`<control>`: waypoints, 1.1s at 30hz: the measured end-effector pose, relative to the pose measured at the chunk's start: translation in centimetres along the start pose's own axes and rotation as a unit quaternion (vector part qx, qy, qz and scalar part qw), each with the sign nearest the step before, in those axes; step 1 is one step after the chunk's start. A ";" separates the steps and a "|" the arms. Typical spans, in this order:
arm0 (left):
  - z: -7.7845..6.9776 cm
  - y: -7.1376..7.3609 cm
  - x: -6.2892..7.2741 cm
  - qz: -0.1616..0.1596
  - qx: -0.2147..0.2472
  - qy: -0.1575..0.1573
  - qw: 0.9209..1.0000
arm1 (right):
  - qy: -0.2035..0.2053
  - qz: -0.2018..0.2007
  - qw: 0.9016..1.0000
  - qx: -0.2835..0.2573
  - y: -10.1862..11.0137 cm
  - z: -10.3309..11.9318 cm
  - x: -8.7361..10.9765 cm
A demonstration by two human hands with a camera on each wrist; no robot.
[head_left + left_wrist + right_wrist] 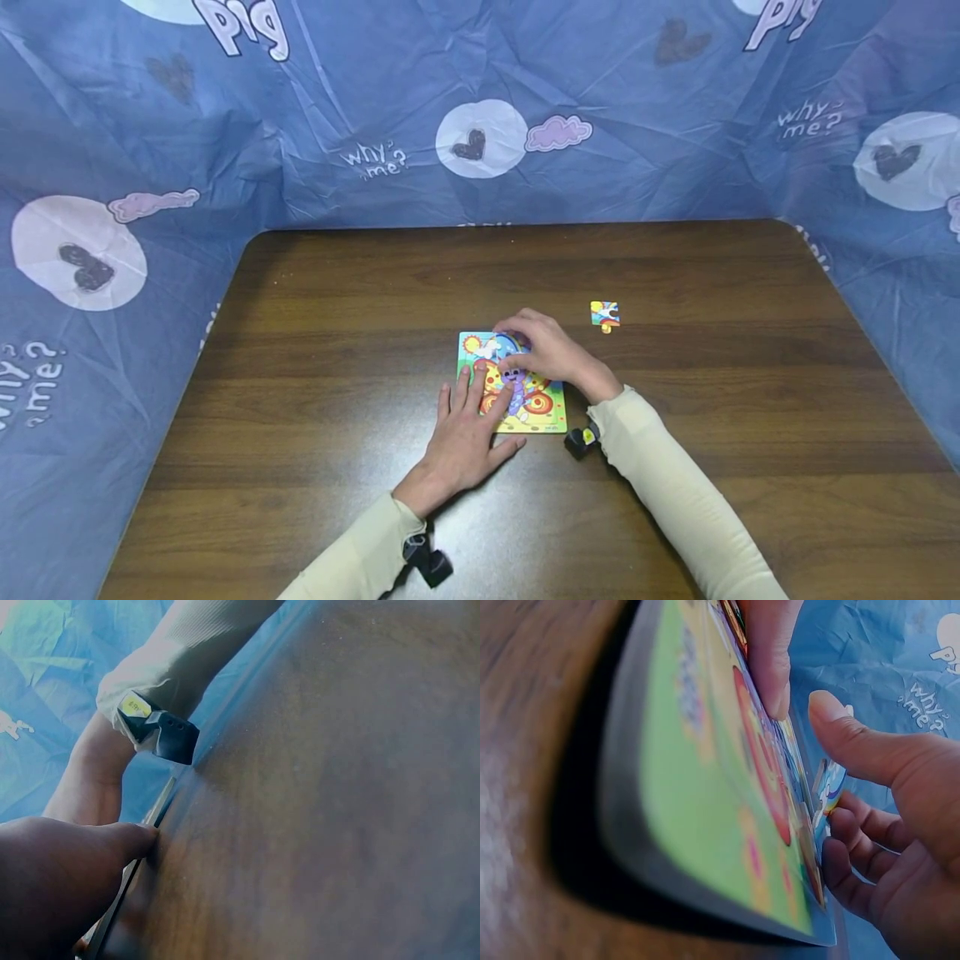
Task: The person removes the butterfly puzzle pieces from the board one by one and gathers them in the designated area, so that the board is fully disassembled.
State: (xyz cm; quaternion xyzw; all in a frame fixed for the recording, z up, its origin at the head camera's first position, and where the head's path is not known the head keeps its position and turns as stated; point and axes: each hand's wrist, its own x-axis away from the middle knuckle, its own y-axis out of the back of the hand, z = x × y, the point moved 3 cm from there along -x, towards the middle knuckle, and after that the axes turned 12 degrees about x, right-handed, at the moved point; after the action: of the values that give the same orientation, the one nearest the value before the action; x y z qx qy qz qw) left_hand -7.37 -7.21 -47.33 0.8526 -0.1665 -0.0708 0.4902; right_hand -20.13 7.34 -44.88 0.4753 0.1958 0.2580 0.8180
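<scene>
A butterfly jigsaw puzzle in a flat board (pixel 553 419) lies on the table. My left hand (pixel 459 443) rests on its left side with fingers spread and straight. In the left wrist view, the left thumb (pixel 139 838) lies along the board's edge. My right hand (pixel 553 348) is over the upper part of the puzzle. Seen from the right wrist, it pinches a colourful puzzle piece (pixel 830 784) between thumb and fingers, tilted up from the board's face. The right hand partly covers the top right of the picture.
One loose puzzle piece (pixel 604 313) lies on the brown wooden table (pixel 337 350), behind and to the right of the board. A blue printed cloth (pixel 375 92) hangs around the table's back and sides. Black wrist cameras hang at both sleeves.
</scene>
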 end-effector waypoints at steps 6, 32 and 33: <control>0.0 0.0 0.0 0.004 0.002 0.001 1.000 | -0.005 -0.002 1.000 -0.007 0.2 0.0 0.0; 0.0 0.0 0.0 0.001 0.008 0.001 1.000 | -0.065 -0.015 0.997 0.041 3.9 -3.4 2.1; 0.0 0.0 0.0 0.003 0.009 0.002 1.000 | -0.071 -0.013 0.997 0.041 4.0 -3.7 2.3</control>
State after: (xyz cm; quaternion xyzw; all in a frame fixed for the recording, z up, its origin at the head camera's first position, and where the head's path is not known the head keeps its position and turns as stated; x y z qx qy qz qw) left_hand -7.40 -7.15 -47.30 0.8565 -0.1681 -0.0660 0.4835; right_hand -21.34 12.90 -43.25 0.5232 0.1541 0.2045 0.8128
